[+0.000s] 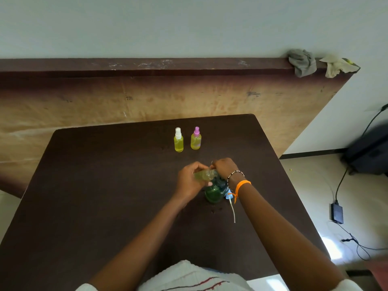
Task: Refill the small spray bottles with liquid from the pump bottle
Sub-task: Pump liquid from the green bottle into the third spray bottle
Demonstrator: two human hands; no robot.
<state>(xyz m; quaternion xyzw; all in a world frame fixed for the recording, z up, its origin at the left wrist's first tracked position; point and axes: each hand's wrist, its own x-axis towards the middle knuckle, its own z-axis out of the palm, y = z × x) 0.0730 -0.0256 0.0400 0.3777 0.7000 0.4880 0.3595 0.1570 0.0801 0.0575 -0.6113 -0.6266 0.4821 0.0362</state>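
Gripping a small spray bottle (pixel 204 175) tilted sideways, the left hand (pixel 190 181) curls around it above the green pump bottle (pixel 214 193) mid-tabletop (pixel 105 185); the right hand (pixel 223 168) pinches its neck. Two filled spray bottles (pixel 178 140) stand near the far edge.

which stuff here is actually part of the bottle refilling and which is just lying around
Part of the job:
- small bottle held in the left hand, right hand at its neck
- green pump bottle
- blue spray head with tube lying on the table
- white-capped bottle
- pink-capped bottle

Lying about:
- two rags on the ledge
- charger and cables on the floor
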